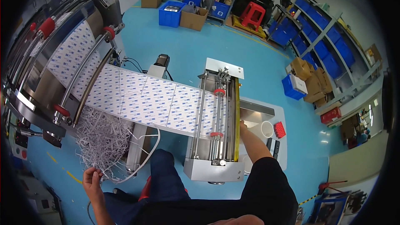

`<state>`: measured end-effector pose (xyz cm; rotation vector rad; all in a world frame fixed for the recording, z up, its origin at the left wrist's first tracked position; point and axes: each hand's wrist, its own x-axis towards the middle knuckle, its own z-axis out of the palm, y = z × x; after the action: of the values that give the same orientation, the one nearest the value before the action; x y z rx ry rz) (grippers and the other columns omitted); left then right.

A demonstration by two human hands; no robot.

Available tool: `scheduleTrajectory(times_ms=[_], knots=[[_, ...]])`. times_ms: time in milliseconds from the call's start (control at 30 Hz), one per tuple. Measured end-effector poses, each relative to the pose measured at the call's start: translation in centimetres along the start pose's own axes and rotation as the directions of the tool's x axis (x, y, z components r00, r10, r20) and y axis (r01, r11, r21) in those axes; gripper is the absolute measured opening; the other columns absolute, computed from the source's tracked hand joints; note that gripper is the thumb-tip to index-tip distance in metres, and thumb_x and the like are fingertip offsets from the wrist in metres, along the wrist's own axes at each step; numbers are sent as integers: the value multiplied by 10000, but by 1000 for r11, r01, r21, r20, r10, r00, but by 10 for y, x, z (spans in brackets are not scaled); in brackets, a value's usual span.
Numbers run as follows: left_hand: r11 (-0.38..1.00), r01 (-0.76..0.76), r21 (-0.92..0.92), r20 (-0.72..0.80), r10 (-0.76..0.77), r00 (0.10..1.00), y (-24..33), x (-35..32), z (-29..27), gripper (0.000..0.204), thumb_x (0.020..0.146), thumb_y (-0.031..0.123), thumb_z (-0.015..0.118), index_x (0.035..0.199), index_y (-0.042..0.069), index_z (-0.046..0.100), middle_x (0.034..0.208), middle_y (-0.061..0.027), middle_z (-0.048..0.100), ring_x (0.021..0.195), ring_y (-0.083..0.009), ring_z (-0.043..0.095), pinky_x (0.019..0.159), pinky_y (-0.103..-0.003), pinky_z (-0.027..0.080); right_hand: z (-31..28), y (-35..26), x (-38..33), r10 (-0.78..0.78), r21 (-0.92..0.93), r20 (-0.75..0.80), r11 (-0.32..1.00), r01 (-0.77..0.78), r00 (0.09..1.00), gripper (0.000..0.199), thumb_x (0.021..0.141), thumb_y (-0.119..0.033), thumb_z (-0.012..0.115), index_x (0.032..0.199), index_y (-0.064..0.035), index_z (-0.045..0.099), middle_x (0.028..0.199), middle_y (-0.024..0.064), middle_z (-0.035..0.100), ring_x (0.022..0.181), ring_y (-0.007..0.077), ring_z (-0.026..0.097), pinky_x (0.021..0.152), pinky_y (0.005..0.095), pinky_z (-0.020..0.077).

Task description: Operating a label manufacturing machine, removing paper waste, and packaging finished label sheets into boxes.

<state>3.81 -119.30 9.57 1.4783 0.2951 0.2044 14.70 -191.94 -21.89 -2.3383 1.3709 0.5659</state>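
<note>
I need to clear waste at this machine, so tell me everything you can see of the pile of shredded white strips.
The pile of shredded white strips is a loose tangle of thin, paper-like trimmings hanging below the printed white sheet, beside the roller frame. It spills toward the blue floor. A few long strips loop out to the right. The left hand grips its lower end.

Your single head camera looks steeply down from above your own lap. It faces twelve o'clock, close over the cutting machine (216,121), with the blue floor (187,46) stretching beyond.

Bright even light, sharp centre, bent dark rim
</note>
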Motion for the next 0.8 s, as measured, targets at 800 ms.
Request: scheduleTrajectory(times_ms=[800], knots=[[999, 0, -53, 22, 1, 1000, -10, 12, -1, 166, 896, 92, 605, 1030, 3, 565, 917, -74, 627, 795, -129, 602, 771, -255, 504, 7, 4, 22, 92, 441, -172, 897, -7, 981, 706, 920, -503, 398, 1315, 74, 295, 1300, 314, 431, 1201, 452, 458, 976, 480, 420]])
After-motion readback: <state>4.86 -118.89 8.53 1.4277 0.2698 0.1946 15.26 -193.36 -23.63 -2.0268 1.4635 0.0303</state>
